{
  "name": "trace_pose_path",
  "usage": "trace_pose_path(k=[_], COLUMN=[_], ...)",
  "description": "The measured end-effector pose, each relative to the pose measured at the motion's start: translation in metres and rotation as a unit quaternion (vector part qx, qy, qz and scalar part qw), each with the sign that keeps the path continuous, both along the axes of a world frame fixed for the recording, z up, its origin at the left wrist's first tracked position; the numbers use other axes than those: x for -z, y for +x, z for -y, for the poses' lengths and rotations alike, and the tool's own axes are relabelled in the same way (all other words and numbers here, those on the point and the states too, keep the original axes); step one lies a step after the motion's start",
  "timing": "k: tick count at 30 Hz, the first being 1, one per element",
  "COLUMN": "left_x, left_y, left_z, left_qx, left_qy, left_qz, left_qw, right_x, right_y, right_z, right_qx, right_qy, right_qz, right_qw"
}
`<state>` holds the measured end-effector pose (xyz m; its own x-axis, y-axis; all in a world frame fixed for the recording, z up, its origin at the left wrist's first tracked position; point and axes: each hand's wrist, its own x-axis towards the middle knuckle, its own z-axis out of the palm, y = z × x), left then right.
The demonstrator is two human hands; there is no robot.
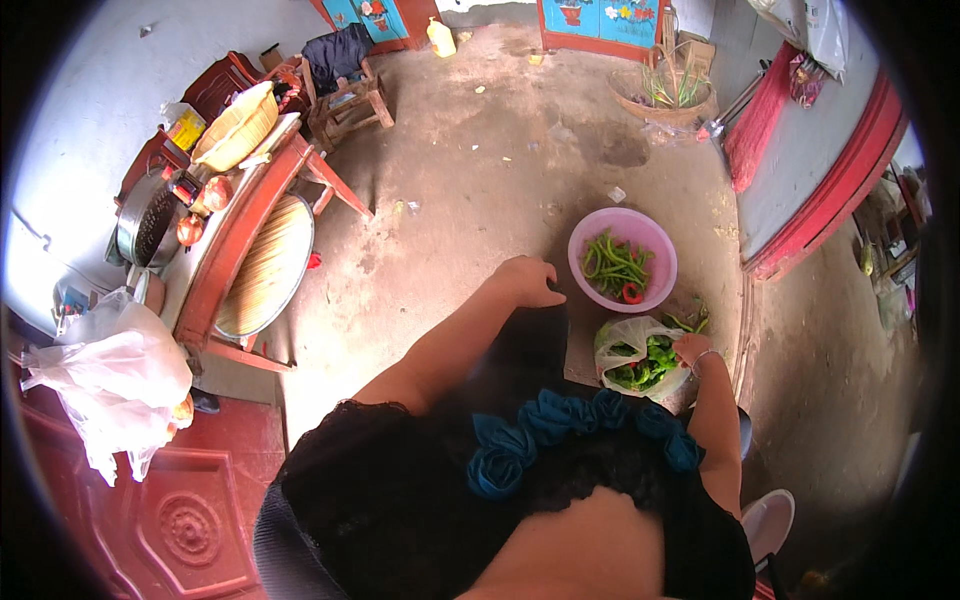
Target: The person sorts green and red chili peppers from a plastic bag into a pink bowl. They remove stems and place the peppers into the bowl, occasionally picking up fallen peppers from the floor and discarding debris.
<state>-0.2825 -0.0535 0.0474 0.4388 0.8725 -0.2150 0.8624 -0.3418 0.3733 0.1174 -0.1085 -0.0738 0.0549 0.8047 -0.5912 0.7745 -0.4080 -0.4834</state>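
My left hand [531, 281] is at my dark-clad knee, left of the pink plastic basin [664, 238]. Its fingers are curled, and whether they pinch anything is unclear. In the basin lie long green peppers [616, 259] and one red ring-shaped piece [632, 293]. My right hand [691, 349], with a bracelet at the wrist, touches the right side of an open clear plastic bag [628, 330]. Green peppers [654, 365] with a little red among them fill the bag. The right fingertips are partly hidden at its mouth. Green stems and leaves [686, 321] lie just beyond that hand.
A red-edged table [240, 232] at left carries a woven basket [238, 126], onions [217, 193] and a metal pot [146, 221]. Against it leans a round tray [270, 270]. A red door frame [832, 202] stands right. A handled basket [660, 112] sits on the floor at the back.
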Motion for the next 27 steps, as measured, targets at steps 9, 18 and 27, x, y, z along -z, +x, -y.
trace_pose_path(k=[9, 18, 27], left_x=[-0.013, 0.014, 0.002], left_y=[0.004, -0.019, -0.021], left_z=[0.006, -0.006, 0.005], left_qx=[0.044, 0.107, 0.048], left_qy=[-0.012, 0.033, 0.028], left_qz=[0.011, 0.153, 0.219], left_qw=[0.999, 0.982, 0.974], right_x=[0.010, 0.056, -0.059], right_y=[0.004, 0.044, -0.007], right_z=[0.003, -0.016, 0.014], right_qx=[0.010, -0.152, 0.290], right_qy=[0.014, 0.073, 0.138], right_qz=[-0.001, 0.114, -0.130], right_qw=[1.000, 0.979, 0.938])
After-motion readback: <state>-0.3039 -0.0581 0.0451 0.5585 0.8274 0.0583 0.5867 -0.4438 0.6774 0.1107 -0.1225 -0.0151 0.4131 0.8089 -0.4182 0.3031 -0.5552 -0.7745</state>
